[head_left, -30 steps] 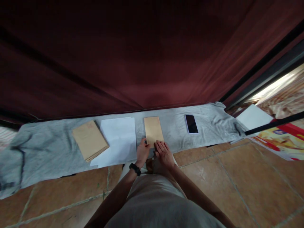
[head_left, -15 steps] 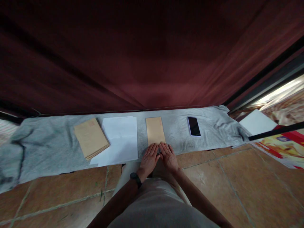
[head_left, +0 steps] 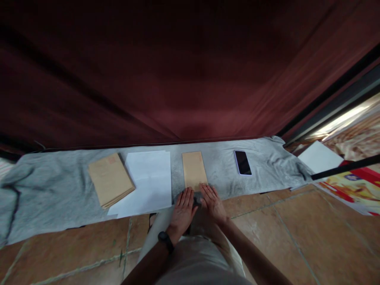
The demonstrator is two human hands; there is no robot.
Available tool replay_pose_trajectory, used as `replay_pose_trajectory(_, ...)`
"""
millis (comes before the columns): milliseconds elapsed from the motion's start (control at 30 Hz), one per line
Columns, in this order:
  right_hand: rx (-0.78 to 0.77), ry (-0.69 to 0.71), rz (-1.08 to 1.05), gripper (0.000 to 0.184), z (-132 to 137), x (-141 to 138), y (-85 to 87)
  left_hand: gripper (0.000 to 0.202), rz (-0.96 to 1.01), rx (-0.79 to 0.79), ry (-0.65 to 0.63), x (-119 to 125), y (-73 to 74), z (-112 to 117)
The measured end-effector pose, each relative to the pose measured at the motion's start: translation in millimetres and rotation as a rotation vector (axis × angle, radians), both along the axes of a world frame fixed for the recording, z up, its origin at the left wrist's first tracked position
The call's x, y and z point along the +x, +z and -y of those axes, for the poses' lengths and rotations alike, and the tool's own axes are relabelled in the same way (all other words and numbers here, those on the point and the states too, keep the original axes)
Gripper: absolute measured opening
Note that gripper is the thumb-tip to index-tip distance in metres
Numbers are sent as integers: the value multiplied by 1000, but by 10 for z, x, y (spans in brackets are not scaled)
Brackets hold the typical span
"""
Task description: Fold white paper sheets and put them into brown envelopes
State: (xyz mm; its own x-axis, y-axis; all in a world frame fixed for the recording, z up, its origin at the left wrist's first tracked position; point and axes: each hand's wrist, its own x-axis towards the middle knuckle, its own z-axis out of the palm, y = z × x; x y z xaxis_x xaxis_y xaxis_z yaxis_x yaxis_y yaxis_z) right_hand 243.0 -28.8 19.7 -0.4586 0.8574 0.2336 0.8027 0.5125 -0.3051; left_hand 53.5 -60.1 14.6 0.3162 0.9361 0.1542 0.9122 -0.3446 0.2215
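Observation:
A single brown envelope (head_left: 194, 170) lies flat on the grey cloth in front of me. My left hand (head_left: 182, 211) rests palm down at its near left corner, fingers stretched out. At the near right corner my right hand (head_left: 213, 204) also lies flat, its fingertips touching the paper. Neither hand grips anything. Left of the envelope are white paper sheets (head_left: 150, 180), and a stack of brown envelopes (head_left: 111, 178) overlaps their left side. A phone with a dark screen (head_left: 242, 162) lies to the right.
The grey cloth (head_left: 56, 190) covers a long narrow surface, with a dark red curtain (head_left: 190, 99) hanging behind it. A dark metal bar (head_left: 347, 168) crosses at the right, near a white sheet (head_left: 320, 154) and a colourful printed package (head_left: 356, 184). Tiled floor (head_left: 261, 225) shows below.
My hands have moved apart and slightly toward me along the envelope's near edge, the left one more. The whole view has shifted a little.

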Motion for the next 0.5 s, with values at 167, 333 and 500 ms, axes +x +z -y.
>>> replay_pose_trajectory(167,-12,-15,9,50,-132,-130,-32,56,-23,25,-6,-13,-28,-21)
replay_pose_trajectory(333,17,-109,2,48,-424,-26,-51,52,-21,71,5,11,-71,-36)
replay_pose_trajectory(500,7,-108,-3,47,-877,-4,-16,54,-25,93,-36,181,-50,-88)
